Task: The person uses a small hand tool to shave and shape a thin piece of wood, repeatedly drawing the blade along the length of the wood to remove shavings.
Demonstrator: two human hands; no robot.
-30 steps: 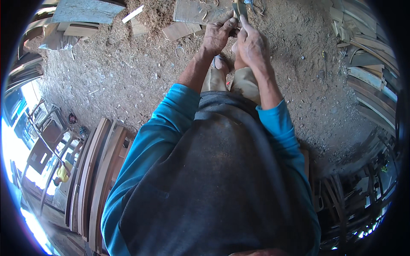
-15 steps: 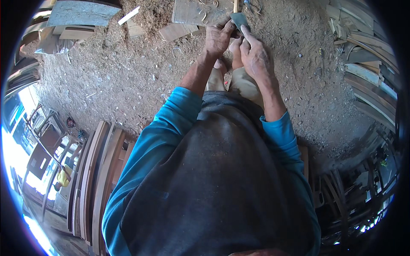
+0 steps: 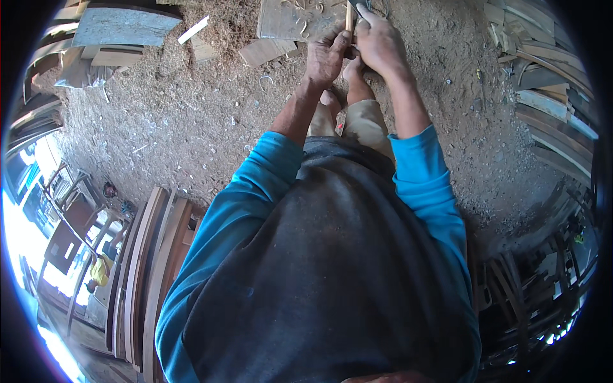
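My left hand [image 3: 326,56] is closed around the lower end of a narrow light wooden stick [image 3: 349,19], which points away from me over the ground. Beside it, my right hand [image 3: 381,48] grips a flat grey-green piece [image 3: 360,3] against the stick's far part. Only a dark edge of that piece shows at the top of the view, and whether it is sandpaper or a blade I cannot tell. My bare feet are just below the hands.
A flat board [image 3: 271,19] with curled shavings lies ahead to the left, a smaller board [image 3: 267,51] touching it. Stacked planks [image 3: 124,29] stand far left, more timber [image 3: 555,121] at right, long boards [image 3: 156,268] behind left. A person in yellow [image 3: 100,269] is at the left.
My right hand has moved away from me along the stick, taking the flat grey-green piece nearly out of view. My left hand has stayed almost in place.
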